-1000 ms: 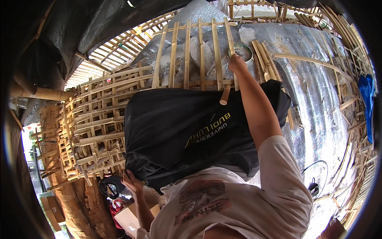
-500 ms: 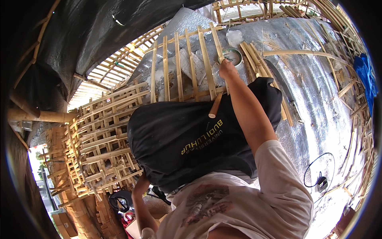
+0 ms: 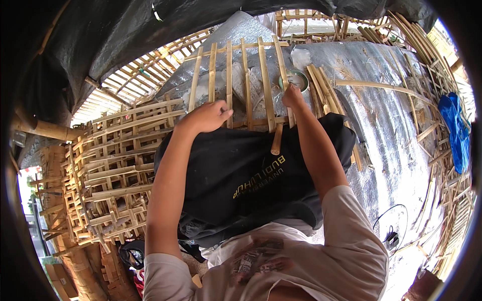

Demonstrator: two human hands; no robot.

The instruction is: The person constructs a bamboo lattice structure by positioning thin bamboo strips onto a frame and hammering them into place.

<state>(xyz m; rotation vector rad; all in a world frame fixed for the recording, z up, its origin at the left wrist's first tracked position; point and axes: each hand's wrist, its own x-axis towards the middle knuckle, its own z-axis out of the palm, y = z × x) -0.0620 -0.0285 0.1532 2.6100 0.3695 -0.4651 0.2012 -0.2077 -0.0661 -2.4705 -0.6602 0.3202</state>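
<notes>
A frame of upright bamboo slats [image 3: 265,75] joined by crosspieces lies before me, its near edge at the black cloth [image 3: 226,170] over my lap. My right hand [image 3: 292,95] is closed around the rightmost bamboo slat [image 3: 279,55]. Over the frame's left slats hovers my left hand [image 3: 208,116], its fingers curled in; whether they hold something small is hidden. A round wooden rod [image 3: 276,140] rests on the cloth, its cut end toward me. Just past my right hand sits a round green-rimmed dish [image 3: 305,83]; its contents are too small to make out.
Finished bamboo lattices [image 3: 118,170] are stacked at the left. Loose bamboo strips [image 3: 324,90] lie right of the dish, on a silvery sheet [image 3: 386,125]. A blue plastic sheet [image 3: 454,130] hangs at far right; a black cable [image 3: 392,238] lies at lower right.
My left hand has come up from beside my lap at the lower left to above the frame's left slats. My right hand keeps its hold on the rightmost slat.
</notes>
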